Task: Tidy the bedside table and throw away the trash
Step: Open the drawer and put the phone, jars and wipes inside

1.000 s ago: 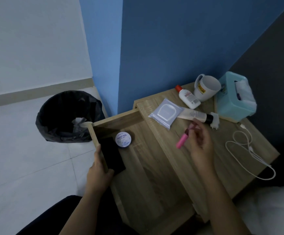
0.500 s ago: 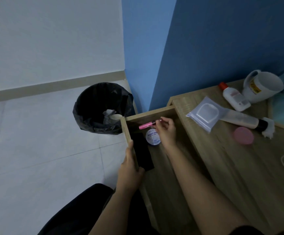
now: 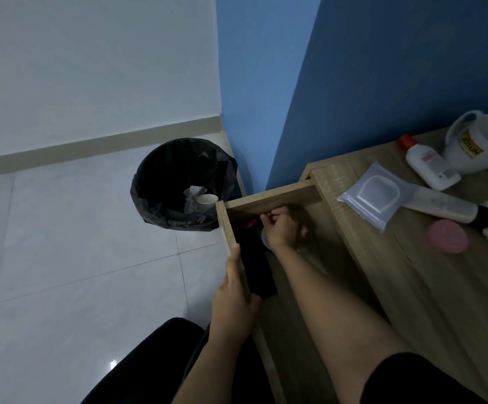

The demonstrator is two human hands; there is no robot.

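Note:
The wooden drawer [image 3: 271, 197] of the bedside table [image 3: 429, 281] stands pulled out. My left hand [image 3: 234, 290] grips its front panel. My right hand [image 3: 279, 228] is down in the drawer's far corner, fingers closed on a pink tube [image 3: 251, 223] that is mostly hidden. A flat black object [image 3: 255, 266] lies along the drawer's front, and a round white tin [image 3: 264, 239] peeks out under my right wrist. On the tabletop lie a wipes packet [image 3: 376, 195], a white bottle with a red cap [image 3: 429, 164], a cream tube [image 3: 446, 207] and a pink round lid [image 3: 447, 239].
A bin with a black liner [image 3: 178, 185] stands on the tiled floor left of the drawer, holding crumpled paper and a paper cup [image 3: 206, 201]. A white mug [image 3: 481, 141] lies tipped at the table's back right. Blue walls rise behind the table.
My right hand carried the pink tube from the tabletop into the drawer and has sunk it lower into the far corner. The view swung left. My left hand kept hold of the drawer front.

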